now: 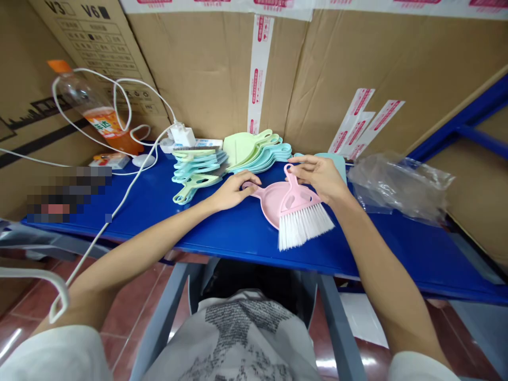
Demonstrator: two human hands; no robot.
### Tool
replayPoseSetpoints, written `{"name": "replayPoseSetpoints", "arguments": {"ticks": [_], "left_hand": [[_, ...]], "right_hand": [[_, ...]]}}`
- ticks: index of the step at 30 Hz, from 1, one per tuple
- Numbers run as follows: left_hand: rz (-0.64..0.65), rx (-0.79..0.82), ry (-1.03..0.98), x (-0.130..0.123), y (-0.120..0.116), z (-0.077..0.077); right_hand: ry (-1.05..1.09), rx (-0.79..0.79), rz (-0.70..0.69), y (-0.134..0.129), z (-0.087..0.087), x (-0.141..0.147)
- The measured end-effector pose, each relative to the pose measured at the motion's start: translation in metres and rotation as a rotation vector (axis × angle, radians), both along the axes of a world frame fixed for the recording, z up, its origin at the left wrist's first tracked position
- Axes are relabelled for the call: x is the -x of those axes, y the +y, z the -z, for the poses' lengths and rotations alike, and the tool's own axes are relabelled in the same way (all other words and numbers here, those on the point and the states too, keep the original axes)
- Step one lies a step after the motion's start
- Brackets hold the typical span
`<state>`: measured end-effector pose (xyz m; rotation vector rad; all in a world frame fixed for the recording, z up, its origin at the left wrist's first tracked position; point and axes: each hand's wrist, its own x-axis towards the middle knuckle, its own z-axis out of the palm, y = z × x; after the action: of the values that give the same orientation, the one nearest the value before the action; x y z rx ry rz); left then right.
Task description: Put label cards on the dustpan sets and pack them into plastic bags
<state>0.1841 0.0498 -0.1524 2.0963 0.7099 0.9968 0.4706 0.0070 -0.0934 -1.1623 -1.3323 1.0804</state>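
A pink dustpan (270,205) lies over the blue table, its handle pinched by my left hand (235,190). My right hand (319,175) has its fingers at the handle of a pink brush (298,194) with white bristles. The brush overlaps the right part of the dustpan, bristles pointing toward me. Behind my hands sits a fanned stack of green and blue dustpans (254,151). Left of it is a pile of green and blue brushes (196,172). Part of a light blue dustpan (337,163) shows behind my right hand.
A bottle of orange drink (103,124) stands at the back left, with a white cable (126,198) running across the table (222,233). Crumpled clear plastic bags (400,185) lie on the right. Large cardboard boxes (222,69) close off the back.
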Motion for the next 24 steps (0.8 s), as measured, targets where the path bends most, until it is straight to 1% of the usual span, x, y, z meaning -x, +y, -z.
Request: {"name": "replayPoseSetpoints", "arguments": {"ticks": [1, 2, 3, 4, 7, 8, 10, 11, 12, 14, 15, 16, 17, 18, 19, 20, 21, 22, 24], "left_hand": [[-0.016, -0.05, 0.001, -0.002, -0.002, -0.004], [-0.012, -0.06, -0.018, -0.005, -0.004, -0.009], [0.016, -0.029, -0.051, -0.01, -0.005, -0.015], [0.066, 0.038, -0.089, -0.016, -0.006, -0.021], [0.25, 0.32, -0.165, -0.038, -0.004, -0.035], [0.293, 0.402, -0.174, -0.045, -0.004, -0.039], [0.332, 0.518, -0.187, -0.053, -0.004, -0.042], [0.334, 0.558, -0.2, -0.054, -0.005, -0.043], [0.329, 0.59, -0.221, -0.052, -0.006, -0.044], [0.302, 0.633, -0.279, -0.044, -0.01, -0.046], [0.284, 0.639, -0.313, -0.038, -0.011, -0.048], [0.27, 0.632, -0.346, -0.032, -0.013, -0.05], [0.262, 0.611, -0.373, -0.025, -0.013, -0.053], [0.259, 0.58, -0.396, -0.02, -0.013, -0.055], [0.261, 0.543, -0.414, -0.015, -0.013, -0.058], [0.267, 0.502, -0.426, -0.011, -0.012, -0.06], [0.272, 0.459, -0.435, -0.009, -0.01, -0.062], [0.276, 0.415, -0.444, -0.007, -0.008, -0.063], [0.276, 0.336, -0.465, -0.004, -0.004, -0.064]], "right_hand": [[-0.008, -0.012, -0.003, -0.001, -0.001, 0.001], [-0.014, -0.018, -0.006, -0.002, -0.002, 0.003], [-0.018, -0.018, -0.008, -0.003, -0.002, 0.004], [-0.017, -0.017, -0.008, -0.003, -0.002, 0.006], [0.004, -0.061, 0.025, -0.002, 0.004, 0.016], [0.005, -0.098, 0.05, -0.002, 0.006, 0.02], [-0.027, -0.182, 0.103, -0.004, 0.005, 0.029], [-0.059, -0.209, 0.106, -0.008, 0.002, 0.031], [-0.112, -0.216, 0.077, -0.013, -0.005, 0.03], [-0.262, -0.178, -0.04, -0.028, -0.025, 0.018], [-0.349, -0.15, -0.104, -0.036, -0.038, 0.006], [-0.412, -0.14, -0.11, -0.043, -0.05, -0.008], [-0.386, -0.163, -0.045, -0.048, -0.061, -0.024], [-0.266, -0.231, 0.059, -0.051, -0.069, -0.039], [-0.148, -0.269, 0.122, -0.051, -0.075, -0.053], [-0.071, -0.254, 0.123, -0.049, -0.076, -0.063], [-0.023, -0.216, 0.093, -0.046, -0.074, -0.068], [-0.015, -0.152, 0.025, -0.041, -0.07, -0.068], [-0.08, -0.035, -0.147, -0.033, -0.057, -0.057]]}}
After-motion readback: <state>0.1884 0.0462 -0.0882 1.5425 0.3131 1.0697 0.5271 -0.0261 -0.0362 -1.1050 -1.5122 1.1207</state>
